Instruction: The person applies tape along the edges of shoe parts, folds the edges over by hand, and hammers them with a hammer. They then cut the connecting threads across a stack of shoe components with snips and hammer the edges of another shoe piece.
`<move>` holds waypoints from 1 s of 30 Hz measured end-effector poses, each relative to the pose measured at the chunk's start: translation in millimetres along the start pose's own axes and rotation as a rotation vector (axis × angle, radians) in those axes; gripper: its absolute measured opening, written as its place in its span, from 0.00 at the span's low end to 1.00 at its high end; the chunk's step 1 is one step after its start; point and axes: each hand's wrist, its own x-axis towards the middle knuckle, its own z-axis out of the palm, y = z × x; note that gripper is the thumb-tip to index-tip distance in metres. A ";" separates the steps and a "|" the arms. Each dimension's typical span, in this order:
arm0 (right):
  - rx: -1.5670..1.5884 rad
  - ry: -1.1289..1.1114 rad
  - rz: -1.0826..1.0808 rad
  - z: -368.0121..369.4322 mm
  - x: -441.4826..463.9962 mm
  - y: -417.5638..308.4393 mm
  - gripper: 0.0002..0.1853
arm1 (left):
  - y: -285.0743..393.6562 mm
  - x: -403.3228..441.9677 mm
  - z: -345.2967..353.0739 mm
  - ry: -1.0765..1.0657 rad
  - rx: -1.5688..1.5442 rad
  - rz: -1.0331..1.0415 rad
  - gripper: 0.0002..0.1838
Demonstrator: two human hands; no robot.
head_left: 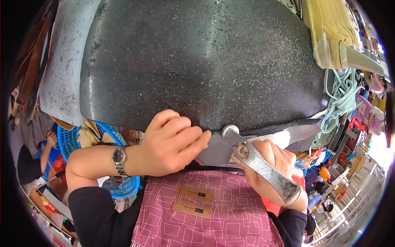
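Note:
My right hand [273, 162] is wrapped round a hammer [265, 166] with a round striking face and a long, worn, flattened tail. The round face rests at the near edge of a worn black work surface [197, 61]. Just left of it, my left hand [170, 142] is closed, with its knuckles up and fingertips near that edge. What its fingers hold, if anything, is hidden. A smooth grey piece of material [218, 150] lies between the two hands, below the edge, partly covered by the hammer.
A pale board [63, 70] flanks the black surface on the left. At right stand a yellow wrapped bundle [333, 29] and tangled pale green cord [343, 92]. A blue plastic basket [68, 144] sits below left. Another person [33, 160] is at far left.

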 end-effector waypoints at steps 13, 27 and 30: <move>-0.229 0.053 -0.161 6.6 6.1 -8.4 0.16 | 26.0 4.9 -1.7 -0.158 0.584 0.332 0.16; -0.475 0.636 -0.489 -6.3 127.6 17.3 0.06 | 21.4 18.5 -2.2 0.022 -0.009 0.136 0.10; -0.546 0.735 -0.546 -2.9 197.5 29.2 0.04 | 46.7 52.2 1.4 -0.056 0.010 0.295 0.13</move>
